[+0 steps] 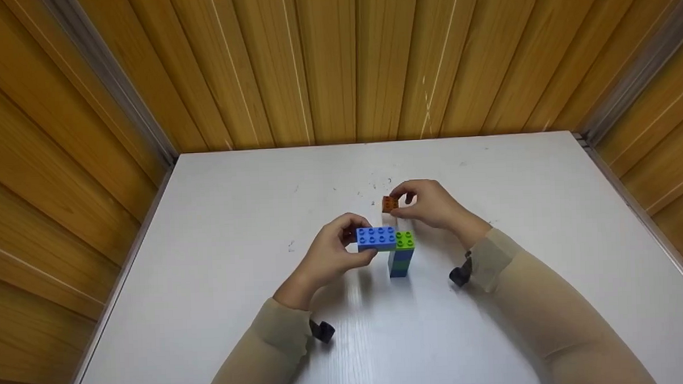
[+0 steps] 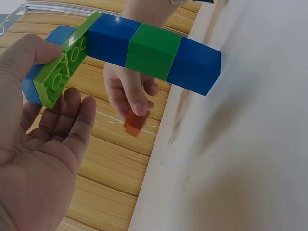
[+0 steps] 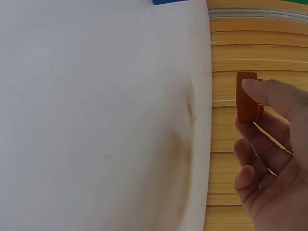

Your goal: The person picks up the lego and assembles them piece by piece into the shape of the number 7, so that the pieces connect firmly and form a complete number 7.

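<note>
My left hand [image 1: 333, 250] grips a blue brick [image 1: 376, 236] between thumb and fingers. That brick sits on a longer lime green brick [image 2: 54, 83], whose studs show at its right end in the head view. Under this end runs a column of a blue brick [image 2: 113, 39], a green brick [image 2: 154, 50] and another blue brick [image 2: 196, 66]. Farther back, my right hand [image 1: 429, 203] pinches a small orange brick [image 3: 247, 98] between thumb and fingertips, apart from the stack. In the head view the orange brick's studs face up toward the camera.
A white table [image 1: 234, 207] lies beneath both hands, with small dark marks toward its back. Yellow wood-look panels [image 1: 326, 67] stand behind and at the sides. Each sleeve cuff bears a small black device [image 1: 323, 332].
</note>
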### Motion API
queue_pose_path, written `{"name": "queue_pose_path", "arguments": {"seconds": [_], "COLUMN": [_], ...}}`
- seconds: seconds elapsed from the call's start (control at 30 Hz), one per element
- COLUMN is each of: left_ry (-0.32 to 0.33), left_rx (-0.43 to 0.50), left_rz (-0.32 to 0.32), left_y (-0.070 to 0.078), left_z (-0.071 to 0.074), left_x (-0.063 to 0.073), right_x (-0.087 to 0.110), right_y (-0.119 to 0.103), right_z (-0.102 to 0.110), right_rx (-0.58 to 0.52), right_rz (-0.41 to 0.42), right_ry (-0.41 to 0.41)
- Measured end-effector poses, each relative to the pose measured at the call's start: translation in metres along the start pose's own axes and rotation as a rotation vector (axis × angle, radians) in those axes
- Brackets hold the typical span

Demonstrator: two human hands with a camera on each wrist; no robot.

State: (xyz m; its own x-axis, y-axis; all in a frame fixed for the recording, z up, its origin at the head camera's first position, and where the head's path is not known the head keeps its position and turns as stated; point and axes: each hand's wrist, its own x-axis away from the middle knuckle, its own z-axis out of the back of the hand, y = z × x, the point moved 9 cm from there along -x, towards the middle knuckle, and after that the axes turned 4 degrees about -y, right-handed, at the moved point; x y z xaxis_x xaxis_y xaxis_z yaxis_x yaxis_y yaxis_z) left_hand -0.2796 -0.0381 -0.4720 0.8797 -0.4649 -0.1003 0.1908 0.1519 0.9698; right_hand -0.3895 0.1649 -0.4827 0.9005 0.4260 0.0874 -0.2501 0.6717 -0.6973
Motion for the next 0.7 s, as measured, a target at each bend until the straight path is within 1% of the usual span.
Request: {"name": "queue_pose_path", "arguments": {"seconds": [0.17, 0.3, 0.47, 0.53, 0.7], "left_ry": [0.005, 0.008, 0.002, 0.004, 0.008], "left_rx": [-0.008, -0.01, -0.007, -0.006, -0.007], "left_rz": [0.004, 0.014, 0.005, 0.005, 0.012], "left_y": [-0.002, -0.004, 0.0, 0.001, 0.002], "left_z": [0.001, 0.001, -0.001, -0.001, -0.002], "left_x": [0.001, 0.001, 0.0, -0.001, 0.0], "right_x": [0.018, 0.033, 0.052, 0.059, 0.078], "right_y": [-0.008, -0.013, -0.022, -0.028, -0.04], "right_z": [0.018, 0.026, 0.033, 0.035, 0.036], "right_rx": [-0.05, -0.111, -0.191, -0.212, -0.239], "right_rz": [0.041, 0.069, 0.13, 0.16, 0.211], "right_ry": [0.081, 0.136, 0.202, 0.213, 0.211]}}
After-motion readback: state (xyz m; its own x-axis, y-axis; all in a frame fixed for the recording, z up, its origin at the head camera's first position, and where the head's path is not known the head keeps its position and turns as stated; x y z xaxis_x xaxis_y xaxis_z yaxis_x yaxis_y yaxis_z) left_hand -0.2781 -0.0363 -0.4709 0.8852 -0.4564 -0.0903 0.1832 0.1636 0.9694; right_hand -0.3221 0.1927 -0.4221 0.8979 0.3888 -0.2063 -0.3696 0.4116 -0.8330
